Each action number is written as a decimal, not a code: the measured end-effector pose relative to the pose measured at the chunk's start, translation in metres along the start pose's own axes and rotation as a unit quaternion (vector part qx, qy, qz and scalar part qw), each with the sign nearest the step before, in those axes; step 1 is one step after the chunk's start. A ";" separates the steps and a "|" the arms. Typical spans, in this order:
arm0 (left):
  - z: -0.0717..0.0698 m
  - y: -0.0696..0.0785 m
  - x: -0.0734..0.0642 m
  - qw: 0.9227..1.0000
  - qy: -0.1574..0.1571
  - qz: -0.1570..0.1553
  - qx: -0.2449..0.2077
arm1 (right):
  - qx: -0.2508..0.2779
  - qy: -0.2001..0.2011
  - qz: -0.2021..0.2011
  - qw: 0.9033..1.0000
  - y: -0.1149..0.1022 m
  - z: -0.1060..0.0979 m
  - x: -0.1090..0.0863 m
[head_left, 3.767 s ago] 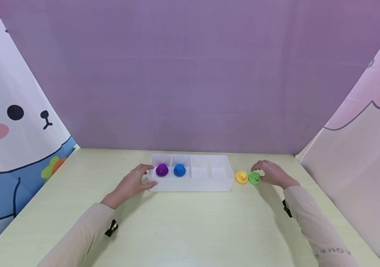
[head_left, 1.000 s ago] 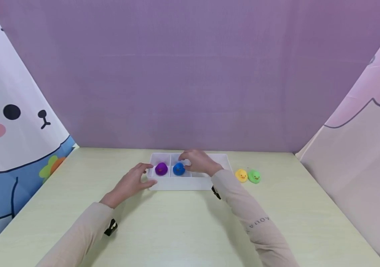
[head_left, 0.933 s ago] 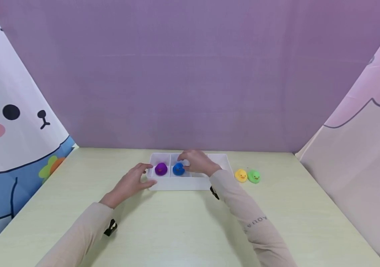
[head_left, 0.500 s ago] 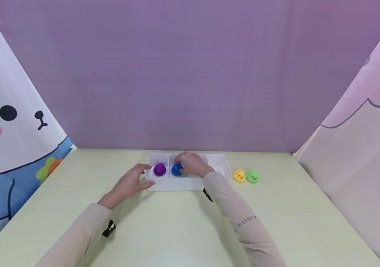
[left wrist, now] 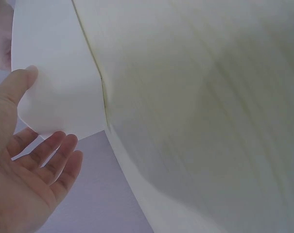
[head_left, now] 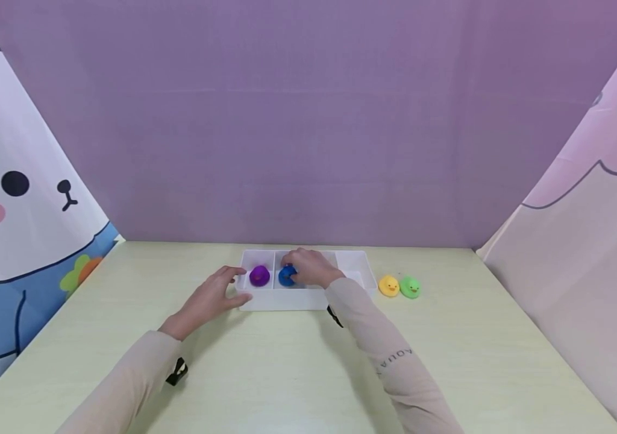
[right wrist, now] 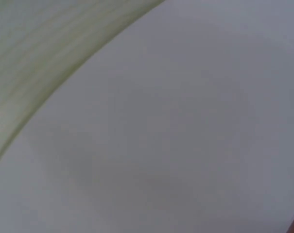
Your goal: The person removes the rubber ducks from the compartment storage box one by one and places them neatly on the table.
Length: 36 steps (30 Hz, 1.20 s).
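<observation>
A white divided box [head_left: 287, 299] stands on the table, with a purple rubber duck [head_left: 259, 276] in its leftmost compartment and a blue rubber duck [head_left: 287, 275] in the one beside it. My right hand [head_left: 311, 267] reaches over the box and pinches the blue duck, covering part of it. My left hand [head_left: 208, 301] holds the box's left end. In the left wrist view, the left thumb [left wrist: 21, 82] lies on the box's side wall [left wrist: 59, 87] and the fingers bend loosely at its end. Only a blurred white surface and a sliver of skin fill most of the right wrist view.
A yellow rubber duck [head_left: 388, 286] and a green rubber duck [head_left: 410, 287] sit side by side on the table [head_left: 265, 374], just right of the box. A purple cloth wall [head_left: 308, 132] rises behind the table, with printed cloths at both sides.
My right hand has come from the green duck over to the blue duck, and its fingers have closed on it. The left hand has stayed at the box's left end.
</observation>
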State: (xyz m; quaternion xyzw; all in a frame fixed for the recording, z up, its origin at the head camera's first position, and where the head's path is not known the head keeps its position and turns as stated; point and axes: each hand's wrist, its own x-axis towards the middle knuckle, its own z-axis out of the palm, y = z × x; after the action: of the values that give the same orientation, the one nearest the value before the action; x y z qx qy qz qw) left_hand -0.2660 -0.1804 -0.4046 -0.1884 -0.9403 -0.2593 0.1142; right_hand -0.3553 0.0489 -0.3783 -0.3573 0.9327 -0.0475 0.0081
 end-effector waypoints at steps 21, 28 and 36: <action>0.000 0.000 0.001 1.000 -0.004 -0.009 0.001 | -0.020 0.000 -0.015 1.000 -0.001 -0.004 0.000; -0.002 0.000 0.000 1.000 -0.004 -0.008 0.000 | -0.034 0.009 -0.022 0.999 0.000 -0.005 -0.001; -0.001 0.000 0.001 1.000 -0.005 -0.012 0.002 | -0.039 0.012 -0.025 0.999 -0.001 -0.012 -0.005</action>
State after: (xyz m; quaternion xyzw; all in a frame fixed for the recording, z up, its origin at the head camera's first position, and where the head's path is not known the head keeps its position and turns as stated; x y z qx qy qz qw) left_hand -0.2668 -0.1805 -0.4031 -0.1786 -0.9436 -0.2577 0.1063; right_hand -0.3516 0.0527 -0.3664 -0.3796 0.9249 -0.0157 -0.0178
